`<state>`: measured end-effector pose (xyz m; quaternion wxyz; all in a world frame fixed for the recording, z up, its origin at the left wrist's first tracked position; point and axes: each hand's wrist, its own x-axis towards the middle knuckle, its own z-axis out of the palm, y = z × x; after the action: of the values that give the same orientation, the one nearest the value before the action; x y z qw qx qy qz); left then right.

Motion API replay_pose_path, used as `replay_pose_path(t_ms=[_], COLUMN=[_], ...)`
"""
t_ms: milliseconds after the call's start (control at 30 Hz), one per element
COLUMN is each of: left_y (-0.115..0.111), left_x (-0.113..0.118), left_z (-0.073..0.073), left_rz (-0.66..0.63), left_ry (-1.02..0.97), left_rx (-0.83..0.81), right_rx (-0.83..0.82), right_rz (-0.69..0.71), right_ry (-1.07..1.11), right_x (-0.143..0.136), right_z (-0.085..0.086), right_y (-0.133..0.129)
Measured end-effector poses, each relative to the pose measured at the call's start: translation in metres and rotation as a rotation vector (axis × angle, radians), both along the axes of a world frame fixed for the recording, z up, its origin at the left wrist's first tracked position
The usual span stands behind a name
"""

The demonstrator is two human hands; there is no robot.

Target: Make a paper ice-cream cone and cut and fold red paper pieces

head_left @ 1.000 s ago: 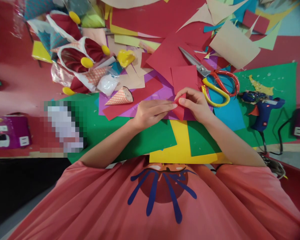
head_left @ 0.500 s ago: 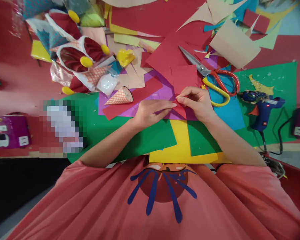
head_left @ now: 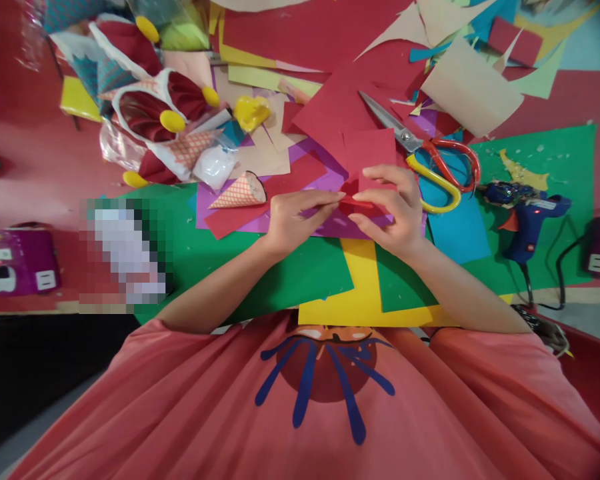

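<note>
Since a second ago my right hand (head_left: 397,213) has lifted and turned, fingers now curled round the small red paper piece (head_left: 356,202), thumb under, held just above the purple sheet (head_left: 325,223). My left hand (head_left: 300,217) lies low, fingers stretched narrow, tips pinching the same piece's near corner. Both forearms angle in from my chest. Coloured paper scraps cover the table; green sheet (head_left: 280,280) beneath my wrists. Scissors (head_left: 430,160) lie just beyond my right hand, glue gun (head_left: 523,213) further right. Patterned paper cone (head_left: 240,192) sits left. Little bare room.
</note>
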<state>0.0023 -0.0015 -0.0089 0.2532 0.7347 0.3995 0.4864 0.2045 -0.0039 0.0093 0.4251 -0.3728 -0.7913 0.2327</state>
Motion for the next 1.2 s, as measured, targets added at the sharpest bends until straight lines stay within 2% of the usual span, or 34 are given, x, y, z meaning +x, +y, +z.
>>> replay_pose_path(t_ms=[100,200,400,567,667,733,867,1000,1100,1200], left_y=[-0.001,-0.001,-0.001,0.0,-0.001,-0.001,-0.002,-0.001,-0.001,-0.001], left_x=[0.001,0.002,0.002,0.001,0.002,0.002,0.002,0.001,0.001,0.002], left_z=[0.001,0.001,0.002,0.001,0.0,0.0,0.0,0.0,0.0,0.001], left_rz=[-0.025,-0.02,-0.022,-0.028,-0.048,-0.054,-0.058,-0.042,-0.043,-0.065], left_ry=[-0.004,0.004,0.028,0.045,0.027,0.032,0.05,0.055,0.051,0.029], left_rx=[0.014,0.031,0.011,-0.004,0.014,0.014,0.004,-0.01,-0.001,0.011], right_rx=[-0.18,-0.23,-0.199,-0.016,-0.101,-0.132,-0.009,-0.004,0.084,0.021], right_rz=[-0.01,-0.027,-0.042,0.011,0.026,0.013,-0.021,-0.113,-0.144,-0.17], right_ry=[-0.052,-0.083,-0.097,-0.011,-0.048,-0.064,-0.064,-0.082,-0.043,-0.039], right_x=[-0.002,-0.001,0.0,-0.001,-0.001,-0.001,0.0,0.002,0.002,0.002], right_z=[0.001,0.002,0.003,0.007,0.008,0.007,0.002,-0.001,-0.002,-0.002], right_y=[0.0,0.0,0.0,0.0,0.0,0.0,0.0,0.002,0.002,0.0])
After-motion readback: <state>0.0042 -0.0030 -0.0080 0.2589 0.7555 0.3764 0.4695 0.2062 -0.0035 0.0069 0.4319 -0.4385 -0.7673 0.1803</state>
